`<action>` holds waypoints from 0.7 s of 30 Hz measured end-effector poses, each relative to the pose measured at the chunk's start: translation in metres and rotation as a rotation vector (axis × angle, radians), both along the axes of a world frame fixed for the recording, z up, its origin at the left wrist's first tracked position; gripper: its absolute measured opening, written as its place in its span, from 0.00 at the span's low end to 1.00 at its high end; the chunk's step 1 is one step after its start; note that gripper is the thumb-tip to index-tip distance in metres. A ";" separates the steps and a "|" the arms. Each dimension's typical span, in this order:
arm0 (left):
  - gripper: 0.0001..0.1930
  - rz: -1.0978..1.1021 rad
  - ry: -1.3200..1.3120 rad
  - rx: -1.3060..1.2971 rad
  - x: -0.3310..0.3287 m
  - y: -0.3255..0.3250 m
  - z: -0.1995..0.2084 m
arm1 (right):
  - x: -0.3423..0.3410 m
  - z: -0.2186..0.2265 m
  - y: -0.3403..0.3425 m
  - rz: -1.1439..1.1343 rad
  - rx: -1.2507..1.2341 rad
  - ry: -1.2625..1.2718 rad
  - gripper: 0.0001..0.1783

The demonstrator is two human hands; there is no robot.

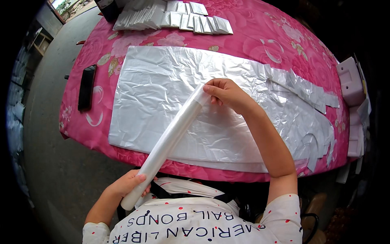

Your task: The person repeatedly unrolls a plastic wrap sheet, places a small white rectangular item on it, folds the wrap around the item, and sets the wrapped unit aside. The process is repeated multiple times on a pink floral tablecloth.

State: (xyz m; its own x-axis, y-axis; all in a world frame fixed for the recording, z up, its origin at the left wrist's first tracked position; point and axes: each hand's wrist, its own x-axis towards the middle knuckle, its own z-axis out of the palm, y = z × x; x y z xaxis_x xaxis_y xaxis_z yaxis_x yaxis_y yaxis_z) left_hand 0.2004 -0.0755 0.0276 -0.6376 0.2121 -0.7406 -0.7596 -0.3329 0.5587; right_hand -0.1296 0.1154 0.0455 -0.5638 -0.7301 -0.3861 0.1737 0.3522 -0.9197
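Observation:
A long, slim roll of whitish plastic film (172, 136) slants across the front of my body, its upper end over the table and its lower end near my waist. My left hand (132, 183) is wrapped round the lower part, just short of the end. At the upper end, my right hand (223, 94) pinches the film's edge between thumb and fingers. Under the roll and my right forearm lies a wide stack of silvery-white plastic sheets (142, 85), creased and shiny. Loose, ragged strips (310, 95) of the same material trail off its right side.
A pink flowered cloth (239, 40) covers the table. Flat folded white packets (140, 16) lie in rows at the far edge, next to a dark container (107, 9). A black phone (87, 87) rests at the left. Pale pink plastic pieces (351, 83) stand at the right edge.

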 end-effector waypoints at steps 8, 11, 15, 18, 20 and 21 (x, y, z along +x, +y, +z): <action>0.32 -0.055 -0.042 0.057 0.005 -0.003 -0.002 | -0.007 -0.011 0.006 -0.001 -0.008 0.136 0.09; 0.37 -0.057 -0.033 0.024 0.013 -0.010 0.001 | -0.043 -0.018 0.034 -0.170 -0.003 0.271 0.09; 0.31 -0.169 -0.090 0.060 0.042 -0.035 -0.003 | -0.090 -0.018 0.086 -0.435 0.195 0.428 0.09; 0.28 -0.348 -0.054 0.018 0.057 -0.056 -0.011 | -0.116 -0.026 0.120 -0.524 0.138 0.476 0.08; 0.27 -0.516 -0.056 -0.063 0.051 -0.066 0.003 | -0.120 -0.027 0.127 -0.516 0.082 0.470 0.08; 0.26 -0.493 -0.052 -0.060 0.048 -0.067 0.009 | -0.122 -0.027 0.129 -0.511 0.052 0.466 0.08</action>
